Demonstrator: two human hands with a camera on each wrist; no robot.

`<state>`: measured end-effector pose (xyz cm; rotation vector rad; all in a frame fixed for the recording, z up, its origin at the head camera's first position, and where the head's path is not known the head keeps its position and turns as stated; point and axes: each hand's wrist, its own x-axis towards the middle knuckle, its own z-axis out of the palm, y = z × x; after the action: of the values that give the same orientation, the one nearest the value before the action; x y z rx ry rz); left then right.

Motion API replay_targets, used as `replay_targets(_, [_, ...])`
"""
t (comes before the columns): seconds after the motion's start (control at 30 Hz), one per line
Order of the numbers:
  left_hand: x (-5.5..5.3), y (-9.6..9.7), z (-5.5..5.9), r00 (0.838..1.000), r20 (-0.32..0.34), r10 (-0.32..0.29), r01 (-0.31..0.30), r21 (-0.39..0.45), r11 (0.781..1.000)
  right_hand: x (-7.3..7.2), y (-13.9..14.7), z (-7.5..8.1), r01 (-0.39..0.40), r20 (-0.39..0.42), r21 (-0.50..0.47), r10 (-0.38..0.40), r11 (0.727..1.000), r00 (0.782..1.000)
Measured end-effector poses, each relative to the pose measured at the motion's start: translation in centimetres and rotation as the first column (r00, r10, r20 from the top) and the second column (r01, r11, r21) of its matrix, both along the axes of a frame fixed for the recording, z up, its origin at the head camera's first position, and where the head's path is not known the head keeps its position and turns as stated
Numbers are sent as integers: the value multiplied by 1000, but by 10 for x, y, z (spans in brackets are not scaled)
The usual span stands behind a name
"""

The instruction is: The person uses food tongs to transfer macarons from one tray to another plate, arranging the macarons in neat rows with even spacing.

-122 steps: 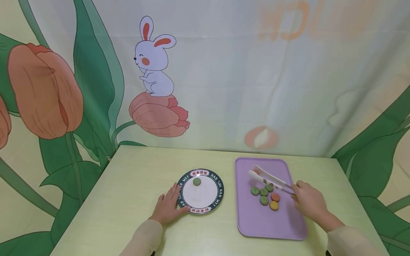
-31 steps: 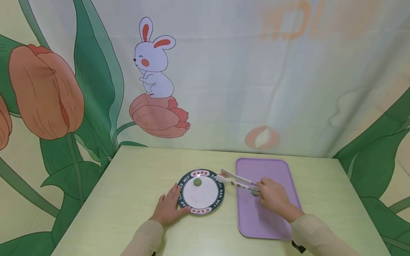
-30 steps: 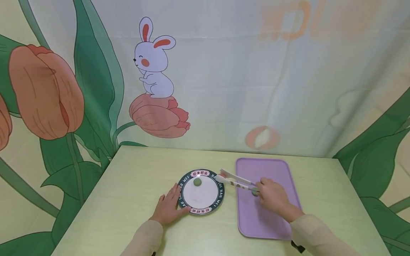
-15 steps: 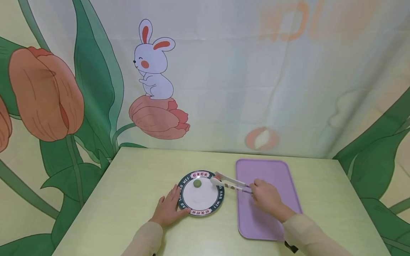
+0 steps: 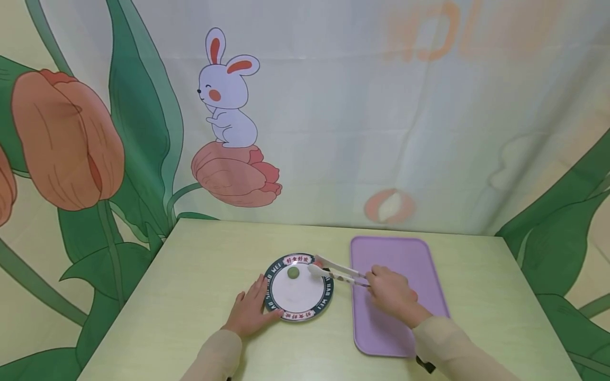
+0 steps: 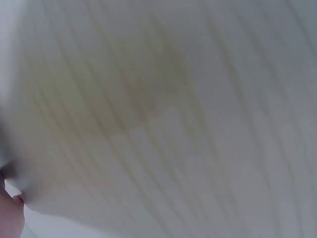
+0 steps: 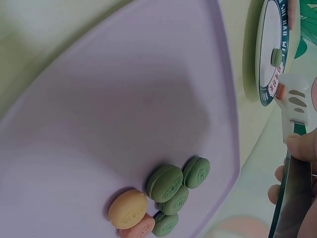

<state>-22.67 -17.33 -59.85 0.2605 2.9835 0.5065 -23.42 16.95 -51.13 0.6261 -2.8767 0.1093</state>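
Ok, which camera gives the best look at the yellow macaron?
The right wrist view: the yellow macaron lies unblocked on the purple tray, its embossed lettering showing. In the head view it isn't visible, apparently hidden behind the right hand; the left wrist view shows none of it.

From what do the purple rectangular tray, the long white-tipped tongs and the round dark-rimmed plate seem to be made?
Purple rectangular tray: probably matte plastic, from its even colour and moulded lip.
Long white-tipped tongs: metallic handle, judging by its grey sheen; slotted tips likely plastic.
Round dark-rimmed plate: glossy, showing a glint; perhaps ceramic or melamine.
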Motion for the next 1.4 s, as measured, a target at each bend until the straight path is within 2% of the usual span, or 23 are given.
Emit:
replay_targets(0.27, [-1,0,-3,1000,-1,-4,4,1,1000,-1,-7,-2,-36,21,4,36,999,999])
replay_targets(0.5, [-1,-1,-6,1000,-6,-4,4,3,1000,-1,-13,-5,-41,-3,-12,41,999,999])
replay_targets(0.63, [-1,-1,-5,1000,-2,-4,4,-1,1000,-2,-16,-5,-53,-6,-6,53,999,999])
replay_targets(0.9, [0,0,0,1000,7,-6,6,-3,1000,-3,-22,-6,-43,36,35,41,998,998])
replay_targets(1.4, [1,0,2,1000,4,-14,14,2,1000,-9,-28,-13,-56,36,40,55,998,998])
